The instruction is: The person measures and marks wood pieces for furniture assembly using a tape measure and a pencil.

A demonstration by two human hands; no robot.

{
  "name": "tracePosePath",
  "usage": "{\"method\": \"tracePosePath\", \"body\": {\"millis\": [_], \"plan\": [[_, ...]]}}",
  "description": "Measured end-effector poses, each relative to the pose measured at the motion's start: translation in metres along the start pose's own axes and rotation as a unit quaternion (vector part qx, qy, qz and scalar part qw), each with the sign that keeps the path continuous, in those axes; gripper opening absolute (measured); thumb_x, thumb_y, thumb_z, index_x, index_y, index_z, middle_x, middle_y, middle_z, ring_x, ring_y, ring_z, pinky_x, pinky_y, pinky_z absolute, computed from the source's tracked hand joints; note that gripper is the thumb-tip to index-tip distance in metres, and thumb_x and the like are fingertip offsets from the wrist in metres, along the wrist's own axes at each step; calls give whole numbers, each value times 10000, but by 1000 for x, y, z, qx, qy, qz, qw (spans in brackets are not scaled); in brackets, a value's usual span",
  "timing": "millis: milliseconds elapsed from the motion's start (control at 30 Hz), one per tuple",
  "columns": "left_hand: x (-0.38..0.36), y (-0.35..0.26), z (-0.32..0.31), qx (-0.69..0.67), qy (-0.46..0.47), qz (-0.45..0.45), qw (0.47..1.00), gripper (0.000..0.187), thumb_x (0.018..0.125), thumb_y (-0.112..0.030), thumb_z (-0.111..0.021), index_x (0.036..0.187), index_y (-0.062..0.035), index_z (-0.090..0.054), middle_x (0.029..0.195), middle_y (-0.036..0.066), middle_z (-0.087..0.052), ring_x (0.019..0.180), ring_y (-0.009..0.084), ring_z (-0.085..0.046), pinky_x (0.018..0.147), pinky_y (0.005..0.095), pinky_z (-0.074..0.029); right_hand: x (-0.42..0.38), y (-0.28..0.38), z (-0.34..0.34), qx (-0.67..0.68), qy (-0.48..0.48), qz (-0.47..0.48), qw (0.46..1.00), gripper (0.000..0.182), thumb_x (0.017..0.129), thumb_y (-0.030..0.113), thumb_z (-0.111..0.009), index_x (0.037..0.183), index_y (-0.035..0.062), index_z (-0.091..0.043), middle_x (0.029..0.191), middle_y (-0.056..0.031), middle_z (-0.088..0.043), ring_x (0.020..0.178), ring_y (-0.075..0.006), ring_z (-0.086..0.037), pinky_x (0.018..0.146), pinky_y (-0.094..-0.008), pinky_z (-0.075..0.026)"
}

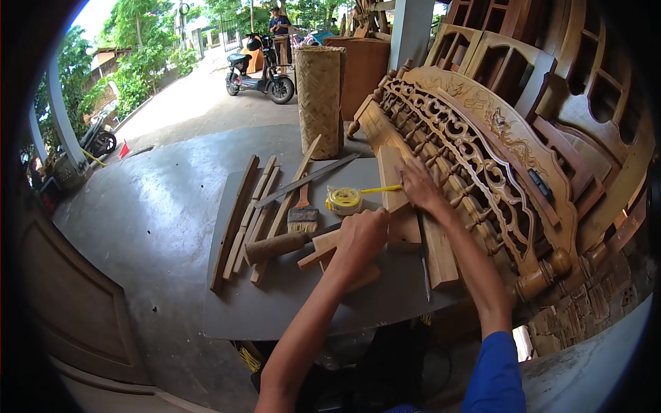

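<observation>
My left hand is closed at the near left side of an upright-grained wooden block; what it grips is hidden. My right hand lies against the right side of the block, its fingers partly spread. A yellow tape measure sits left of the block, with its yellow tape reaching the block. Beside my left hand are a wooden-handled tool and short wood pieces. A paintbrush and a metal ruler lie farther left.
Wooden strips lie on the grey table. A pencil-like rod is near the right edge. Carved furniture leans at the right. A woven roll stands behind; a scooter and a person are farther back.
</observation>
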State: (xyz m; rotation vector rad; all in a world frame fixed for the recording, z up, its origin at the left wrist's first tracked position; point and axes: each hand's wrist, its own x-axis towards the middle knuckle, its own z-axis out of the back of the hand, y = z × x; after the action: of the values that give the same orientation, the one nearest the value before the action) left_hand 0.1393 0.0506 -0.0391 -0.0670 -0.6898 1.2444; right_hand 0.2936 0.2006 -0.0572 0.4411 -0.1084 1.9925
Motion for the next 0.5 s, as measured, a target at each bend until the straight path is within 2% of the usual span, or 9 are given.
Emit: {"method": "tracePosePath", "body": {"millis": [67, 167, 267, 367, 500], "plan": [[2, 0, 1, -1, 2, 1, 1000, 173, 825, -140, -458, 818, -38, -597, 660, 186, -588, 648, 342, -594, 563, 438, -451, -31, 40, 26, -13, 33, 80, 996, 492, 892, 404, -276, 1363, 262, -266, 1367, -83, -345, 1303, -277, -230, 1046, -549, -49], [-2, 1, 1, 11, 8, 0, 1000, 178, 838, -153, -454, 814, -41, -591, 664, 184, -589, 650, 341, -594, 566, 437, -451, -19, 28, 26, 20, 52, 86, 995, 491, 885, 379, -289, 1363, 270, -262, 1373, -67, -339, 1304, -274, -228, 1044, -556, -41], [0, 0, 2, 11, 1, -13, 1000, 186, 854, -167, -448, 806, -42, -578, 663, 182, -588, 647, 341, -591, 564, 437, -450, 20, -45, 6, -7, 31, -54, 998, 483, 880, 361, -296, 1356, 284, -274, 1376, -43, -334, 1307, -249, -225, 1041, -560, -50], [3, -3, 4, 24, 11, -6, 1000, 191, 867, -180, -441, 820, -44, -566, 664, 180, -588, 645, 345, -587, 564, 440, -448, 24, -54, 14, -9, 28, -140, 990, 481, 872, 349, -309, 1347, 281, -288, 1384, -17, -323, 1311, -218, -217, 1034, -570, -76], [-2, -4, 1, 30, 19, 5, 999, 191, 873, -191, -436, 851, -42, -553, 670, 180, -588, 653, 351, -583, 575, 451, -447, 22, -59, 8, -21, 22, -135, 990, 463, 864, 343, -312, 1323, 287, -326, 1391, -10, -313, 1317, -207, -203, 1035, -566, -78]]}}
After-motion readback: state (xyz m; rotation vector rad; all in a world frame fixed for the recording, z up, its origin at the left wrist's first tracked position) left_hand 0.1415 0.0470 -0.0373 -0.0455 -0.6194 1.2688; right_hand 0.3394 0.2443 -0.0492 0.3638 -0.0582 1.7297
